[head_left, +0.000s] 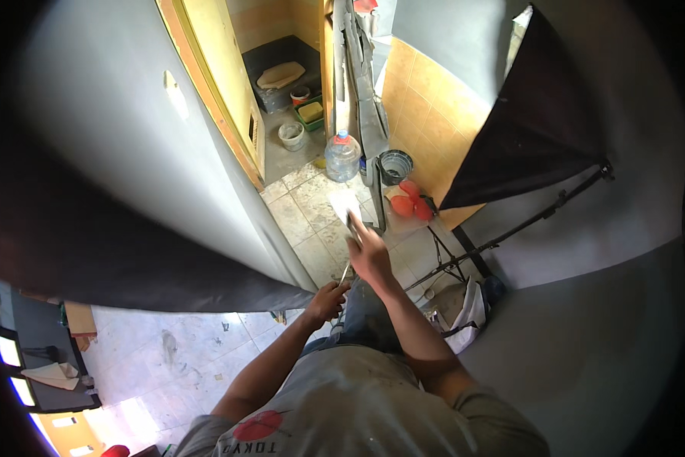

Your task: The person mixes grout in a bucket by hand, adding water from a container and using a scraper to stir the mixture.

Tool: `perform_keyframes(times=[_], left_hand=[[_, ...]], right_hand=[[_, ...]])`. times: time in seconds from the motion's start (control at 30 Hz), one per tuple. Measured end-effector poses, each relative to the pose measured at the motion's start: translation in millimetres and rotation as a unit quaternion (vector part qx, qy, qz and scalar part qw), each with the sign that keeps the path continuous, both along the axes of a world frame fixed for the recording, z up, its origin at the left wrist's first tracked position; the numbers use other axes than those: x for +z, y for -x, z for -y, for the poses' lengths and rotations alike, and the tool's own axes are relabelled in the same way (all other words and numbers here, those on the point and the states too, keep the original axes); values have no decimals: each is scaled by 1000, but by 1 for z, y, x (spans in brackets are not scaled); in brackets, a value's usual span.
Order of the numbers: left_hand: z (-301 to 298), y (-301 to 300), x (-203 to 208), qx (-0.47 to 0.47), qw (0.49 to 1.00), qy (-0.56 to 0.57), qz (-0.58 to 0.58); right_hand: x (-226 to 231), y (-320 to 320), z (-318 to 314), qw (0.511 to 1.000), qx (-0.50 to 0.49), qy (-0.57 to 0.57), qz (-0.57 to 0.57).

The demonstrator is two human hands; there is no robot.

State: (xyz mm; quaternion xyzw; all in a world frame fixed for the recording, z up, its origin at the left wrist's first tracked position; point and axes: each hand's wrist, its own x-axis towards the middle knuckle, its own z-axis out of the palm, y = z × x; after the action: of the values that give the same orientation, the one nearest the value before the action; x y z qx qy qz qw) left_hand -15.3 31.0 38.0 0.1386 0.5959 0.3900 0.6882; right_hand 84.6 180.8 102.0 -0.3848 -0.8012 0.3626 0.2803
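My left hand is closed in front of my body around a thin, light-coloured tool that points up and away; its kind is unclear. Further forward, my right hand grips a dark-handled tool, partly blurred. At its far end shows a bright, flat white piece, perhaps its blade; I cannot tell whether the two are joined. Both hands are apart, the right one higher in the view.
A grey wall edge stands close on my left. Ahead are a large clear water bottle, a black bucket and red round objects. A doorway shows a white bucket. A black fabric panel on a pole slants at right.
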Motion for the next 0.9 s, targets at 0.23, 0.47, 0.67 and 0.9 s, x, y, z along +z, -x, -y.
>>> perform_keyframes(times=[0.23, 0.47, 0.67, 0.9], left_hand=[[-72, 10, 7, 118, 989, -4, -93], [-140, 73, 4, 314, 942, 59, -103], [-157, 121, -15, 385, 908, 79, -149], [-139, 105, -84, 299, 907, 26, -294]], right_hand=[[42, 190, -167, 999, 26, -16, -7], [-14, 213, -372, 999, -27, -36, 23], [-67, 124, -494, 950, -252, 83, 165], [-157, -12, -586, 945, -219, 36, 241]])
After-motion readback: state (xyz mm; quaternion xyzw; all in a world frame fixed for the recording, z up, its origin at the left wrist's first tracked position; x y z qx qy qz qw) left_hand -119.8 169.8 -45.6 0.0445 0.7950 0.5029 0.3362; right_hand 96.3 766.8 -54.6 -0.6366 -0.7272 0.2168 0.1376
